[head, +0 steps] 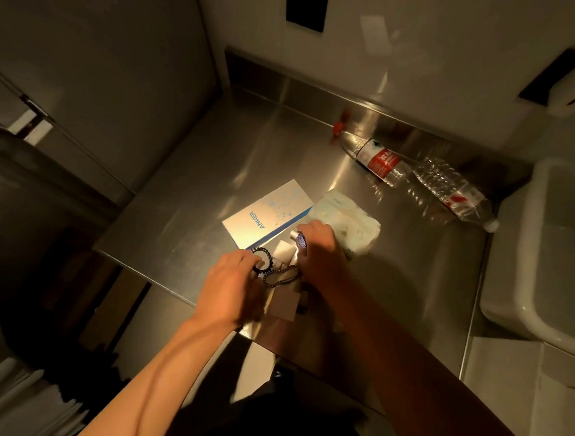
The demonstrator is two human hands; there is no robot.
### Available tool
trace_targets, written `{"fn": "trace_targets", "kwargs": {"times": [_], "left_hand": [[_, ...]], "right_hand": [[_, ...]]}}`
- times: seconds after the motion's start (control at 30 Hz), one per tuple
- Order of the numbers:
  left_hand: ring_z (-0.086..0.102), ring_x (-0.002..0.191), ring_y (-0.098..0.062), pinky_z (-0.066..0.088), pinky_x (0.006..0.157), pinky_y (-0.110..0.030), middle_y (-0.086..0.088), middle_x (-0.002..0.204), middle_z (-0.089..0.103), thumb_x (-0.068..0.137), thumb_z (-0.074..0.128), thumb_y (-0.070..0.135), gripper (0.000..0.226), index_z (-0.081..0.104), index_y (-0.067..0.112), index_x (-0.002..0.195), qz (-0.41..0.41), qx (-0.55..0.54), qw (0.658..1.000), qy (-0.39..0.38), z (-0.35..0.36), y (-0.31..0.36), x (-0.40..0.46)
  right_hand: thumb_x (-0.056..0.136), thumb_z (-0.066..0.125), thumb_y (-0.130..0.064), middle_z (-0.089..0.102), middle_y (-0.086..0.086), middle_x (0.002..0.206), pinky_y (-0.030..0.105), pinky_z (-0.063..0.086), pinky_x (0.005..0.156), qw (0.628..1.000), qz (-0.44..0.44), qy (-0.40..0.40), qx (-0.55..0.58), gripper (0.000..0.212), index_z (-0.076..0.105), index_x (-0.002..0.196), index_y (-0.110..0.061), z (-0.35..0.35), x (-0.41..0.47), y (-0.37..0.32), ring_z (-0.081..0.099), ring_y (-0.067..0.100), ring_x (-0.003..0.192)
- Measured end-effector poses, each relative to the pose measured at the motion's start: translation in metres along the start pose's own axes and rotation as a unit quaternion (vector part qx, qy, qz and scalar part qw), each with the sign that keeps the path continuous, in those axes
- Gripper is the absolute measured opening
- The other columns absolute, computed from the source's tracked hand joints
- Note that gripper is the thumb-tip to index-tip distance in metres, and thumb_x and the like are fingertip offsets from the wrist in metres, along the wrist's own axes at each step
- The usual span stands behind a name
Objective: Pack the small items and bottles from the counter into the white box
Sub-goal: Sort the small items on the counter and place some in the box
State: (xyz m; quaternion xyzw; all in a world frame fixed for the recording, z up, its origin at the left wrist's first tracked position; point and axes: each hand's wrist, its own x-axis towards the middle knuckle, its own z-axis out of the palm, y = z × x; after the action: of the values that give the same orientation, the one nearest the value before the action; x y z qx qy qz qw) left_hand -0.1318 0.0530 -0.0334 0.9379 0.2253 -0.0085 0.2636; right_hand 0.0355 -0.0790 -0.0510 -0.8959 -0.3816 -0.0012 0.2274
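Seen from the head camera, both hands work at the near edge of the steel tabletop, over a cluster of small things. The left hand has its fingers curled and pinches a dark beaded bracelet, probably to lift it free of a thin chain lying tangled just beside it. The right hand is closed round a small vial with a white cap, gripping it upright, which would make it easy to carry off in one go. Under and between the hands lie pale flat pieces, perhaps card or paper; what they are I cannot tell.

Just beyond the hands lies a flat box printed ANKER, and touching its right side a crumpled white plastic pouch. Well apart, on the far right of the tabletop by the raised back edge, two clear bottles lie on their sides: a red-capped bottle and a crushed bottle, almost end to end.

At the right edge stands the open white box, beside the tabletop and within reach. Judging by this, packing is at an early stage, as most items lie outside it.
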Motion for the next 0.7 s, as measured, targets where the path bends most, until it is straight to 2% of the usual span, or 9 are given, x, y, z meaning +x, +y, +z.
{"fn": "trace_targets", "kwargs": {"times": [0.07,0.17,0.23,0.3,0.37,0.43,0.5,0.6,0.7], "left_hand": [[0.050,0.113,-0.015,0.045,0.095,-0.034,0.011,0.122,0.059,0.094,0.064,0.027,0.024,0.061,0.033,0.117,0.027,-0.020,0.999,0.014,-0.001,0.012,0.003],[0.052,0.113,-0.016,0.046,0.094,-0.034,0.007,0.122,0.060,0.095,0.065,0.028,0.029,0.060,0.029,0.123,0.054,-0.030,0.998,0.030,0.000,0.041,0.010],[0.052,0.117,-0.019,0.046,0.099,-0.036,0.003,0.126,0.060,0.094,0.066,0.028,0.035,0.060,0.024,0.128,0.072,-0.034,0.996,0.027,0.004,0.064,0.015],[0.052,0.120,-0.020,0.045,0.102,-0.038,0.001,0.128,0.060,0.093,0.066,0.030,0.039,0.059,0.023,0.130,0.090,-0.033,0.995,0.014,0.009,0.088,0.018],[0.053,0.119,-0.020,0.045,0.100,-0.038,0.002,0.128,0.061,0.093,0.066,0.033,0.038,0.060,0.025,0.129,0.113,-0.022,0.993,-0.001,0.016,0.114,0.019],[0.056,0.115,-0.018,0.047,0.096,-0.036,0.004,0.123,0.064,0.092,0.068,0.035,0.036,0.062,0.027,0.126,0.140,-0.027,0.990,-0.019,0.024,0.140,0.016],[0.059,0.109,-0.018,0.048,0.091,-0.035,0.005,0.115,0.067,0.090,0.071,0.032,0.034,0.066,0.026,0.122,0.173,-0.052,0.983,-0.038,0.033,0.166,0.012],[0.062,0.102,-0.018,0.050,0.086,-0.037,0.005,0.107,0.070,0.090,0.072,0.028,0.029,0.069,0.024,0.119,0.221,-0.068,0.972,-0.051,0.050,0.205,0.003],[0.062,0.096,-0.016,0.050,0.082,-0.034,0.008,0.102,0.070,0.088,0.069,0.033,0.031,0.067,0.028,0.119,0.275,-0.070,0.957,-0.060,0.065,0.244,-0.007]], "right_hand": [[0.081,0.063,0.005,0.070,0.016,0.090,0.039,0.057,0.070,0.998,-0.020,0.033,0.051,0.018,0.073,0.097,0.001,-0.015,-0.011,0.001,0.063,0.030,0.077],[0.074,0.072,0.004,0.073,0.014,0.110,0.037,0.057,0.089,0.995,-0.008,0.026,0.094,0.043,0.071,0.117,-0.001,-0.036,-0.031,0.009,0.068,0.031,0.098],[0.077,0.072,0.000,0.072,0.013,0.111,0.037,0.056,0.091,0.993,-0.016,0.055,0.106,0.040,0.071,0.117,-0.001,-0.052,-0.049,0.016,0.068,0.029,0.098],[0.086,0.065,-0.004,0.073,0.015,0.104,0.037,0.057,0.085,0.985,-0.077,0.125,0.085,0.025,0.071,0.110,0.003,-0.066,-0.066,0.026,0.069,0.030,0.090],[0.094,0.058,-0.010,0.072,0.016,0.104,0.036,0.057,0.086,0.980,-0.098,0.152,0.084,0.025,0.071,0.111,0.004,-0.083,-0.084,0.042,0.069,0.029,0.090],[0.090,0.062,-0.009,0.067,0.007,0.116,0.035,0.055,0.091,0.987,-0.021,0.089,0.131,0.034,0.066,0.124,-0.008,-0.107,-0.101,0.058,0.065,0.023,0.101],[0.082,0.066,-0.007,0.057,-0.006,0.120,0.030,0.053,0.091,0.983,0.061,0.016,0.172,0.053,0.058,0.132,-0.022,-0.133,-0.119,0.077,0.059,0.012,0.104],[0.078,0.068,-0.005,0.052,-0.015,0.116,0.024,0.054,0.092,0.978,0.097,0.019,0.182,0.061,0.054,0.132,-0.029,-0.167,-0.145,0.099,0.060,0.006,0.101],[0.079,0.070,-0.002,0.052,-0.016,0.118,0.024,0.053,0.095,0.974,0.121,0.032,0.188,0.061,0.055,0.132,-0.028,-0.193,-0.175,0.118,0.059,0.004,0.106]]}}
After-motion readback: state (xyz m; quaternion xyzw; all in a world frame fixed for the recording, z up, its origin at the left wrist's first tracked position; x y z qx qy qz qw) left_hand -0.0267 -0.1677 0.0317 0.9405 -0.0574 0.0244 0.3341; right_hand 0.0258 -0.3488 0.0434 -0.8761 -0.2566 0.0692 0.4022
